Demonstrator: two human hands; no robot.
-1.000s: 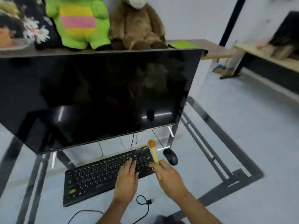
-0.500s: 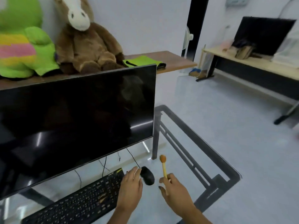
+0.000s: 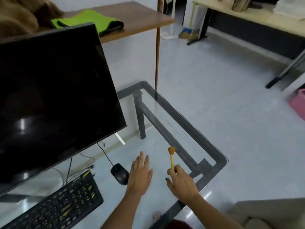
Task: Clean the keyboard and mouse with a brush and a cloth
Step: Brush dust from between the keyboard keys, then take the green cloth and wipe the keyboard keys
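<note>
A black keyboard (image 3: 62,207) with yellow markings lies at the lower left of the glass desk (image 3: 189,123). A black wired mouse (image 3: 120,173) sits just right of it. My left hand (image 3: 140,175) hovers flat with fingers apart, immediately right of the mouse and holding nothing. My right hand (image 3: 181,181) grips the yellow handle of a small brush (image 3: 171,156), whose orange bristles point up and away. A green cloth (image 3: 92,20) lies folded on the wooden shelf behind the monitor.
A large dark monitor (image 3: 54,100) fills the left side above the keyboard. The wooden shelf (image 3: 142,19) carries a brown plush toy (image 3: 19,17). Another desk (image 3: 257,19) stands at the far right, and a pink tub (image 3: 298,104) sits on the floor.
My view swung right and down. My left hand left the keyboard, passed over the mouse and now hovers to its right. My right hand moved right with the brush.
</note>
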